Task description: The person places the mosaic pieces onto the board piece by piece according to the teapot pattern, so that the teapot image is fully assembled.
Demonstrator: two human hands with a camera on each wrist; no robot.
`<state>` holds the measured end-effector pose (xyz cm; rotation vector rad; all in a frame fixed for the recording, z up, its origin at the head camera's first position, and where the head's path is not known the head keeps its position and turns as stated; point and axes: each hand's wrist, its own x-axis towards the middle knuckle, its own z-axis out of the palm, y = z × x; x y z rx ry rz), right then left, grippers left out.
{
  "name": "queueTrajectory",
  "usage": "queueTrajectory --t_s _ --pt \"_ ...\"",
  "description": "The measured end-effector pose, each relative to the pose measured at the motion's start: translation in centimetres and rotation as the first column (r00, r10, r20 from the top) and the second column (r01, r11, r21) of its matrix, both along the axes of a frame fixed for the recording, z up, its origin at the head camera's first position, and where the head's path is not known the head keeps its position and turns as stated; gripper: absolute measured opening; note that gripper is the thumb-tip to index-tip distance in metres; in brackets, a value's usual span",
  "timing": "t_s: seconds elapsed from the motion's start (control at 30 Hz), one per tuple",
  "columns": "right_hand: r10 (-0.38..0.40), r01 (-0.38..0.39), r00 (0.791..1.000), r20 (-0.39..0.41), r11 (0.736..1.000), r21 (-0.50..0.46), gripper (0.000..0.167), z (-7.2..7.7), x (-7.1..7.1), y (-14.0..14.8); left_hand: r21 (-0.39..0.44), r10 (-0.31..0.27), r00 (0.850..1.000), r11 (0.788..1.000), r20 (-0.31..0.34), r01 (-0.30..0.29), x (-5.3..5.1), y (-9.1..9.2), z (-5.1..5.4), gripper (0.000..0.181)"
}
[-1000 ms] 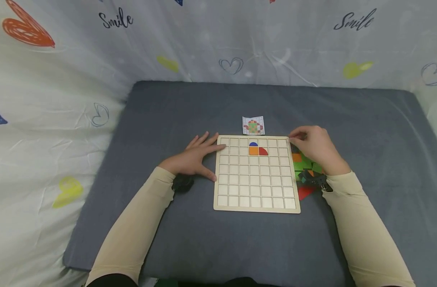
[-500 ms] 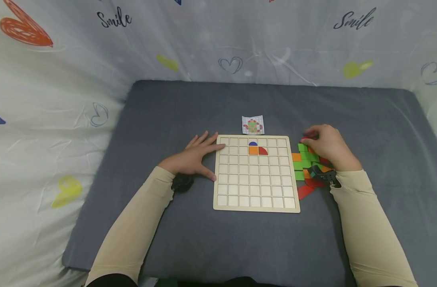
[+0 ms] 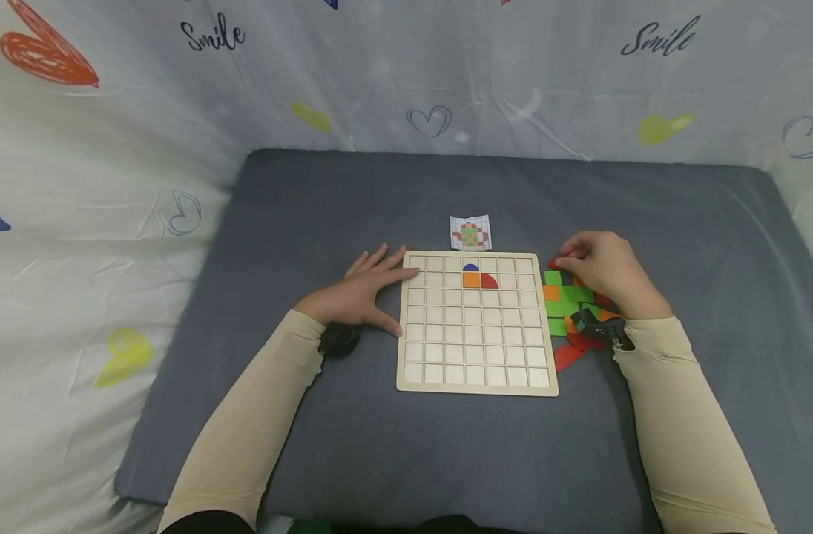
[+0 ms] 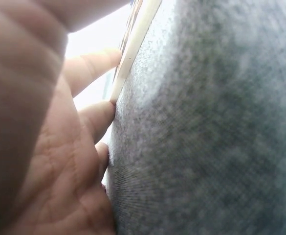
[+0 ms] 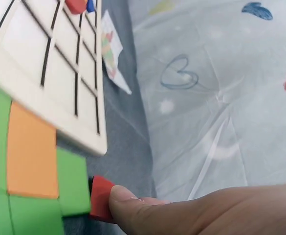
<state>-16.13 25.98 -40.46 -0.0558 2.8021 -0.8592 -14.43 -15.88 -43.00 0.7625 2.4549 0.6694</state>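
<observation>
Head view first: we've got the left grip (image 3: 361,295) spread wide, thumb against the left edge of the grid board (image 3: 449,356) and one finger over its frame, probably so it won't skate around on the surface (image 3: 353,430). Off past the board's other side, the right grip (image 3: 600,267) is pinched on a red piece (image 3: 554,264). Loose tiles (image 3: 567,305) sit right by that grip, on its board side and nearer the person, handy for picking we'd guess. The pattern card (image 3: 470,234) lies ahead and left of it, probably so it's easy to check.

Left wrist view: we just see fingertips meeting the board's side.

Right wrist view: thumb's on the red piece, a green tile (image 5: 73,182) right beside it; can't tell if they touch.
</observation>
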Motion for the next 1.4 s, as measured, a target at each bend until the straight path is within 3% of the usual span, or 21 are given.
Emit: queueTrajectory --t_s 0.23,0.4,0.8,1.1,1.4 --pt "0.027 -0.028 0.999 -0.017 0.998 -0.054 0.020 1.6 0.2 -2.0 -0.008 0.003 1.000 1.000 -0.002 -0.003 0.1 -0.1 0.0 0.113" --pt "0.091 -0.092 0.996 -0.014 0.993 -0.067 0.017 1.9 -0.2 -4.4 0.009 -0.006 1.000 1.000 -0.005 0.007 0.0 -0.1 0.0 0.114" --pt "0.267 -0.264 0.964 -0.012 0.948 -0.175 0.008 1.1 -1.1 -10.3 0.007 -0.015 1.000 1.000 -0.003 0.015 -0.2 -0.1 0.1 0.114" --pt "0.360 -0.358 0.933 -0.002 0.926 -0.120 0.005 0.3 -1.4 -13.0 0.009 -0.007 1.000 1.000 0.005 0.007 -0.1 -0.1 0.0 0.113" --pt "0.429 -0.428 0.903 -0.016 0.899 -0.093 0.007 -0.3 -1.4 -13.7 0.019 -0.008 1.000 1.000 0.004 0.008 -0.1 -0.1 0.0 0.113"
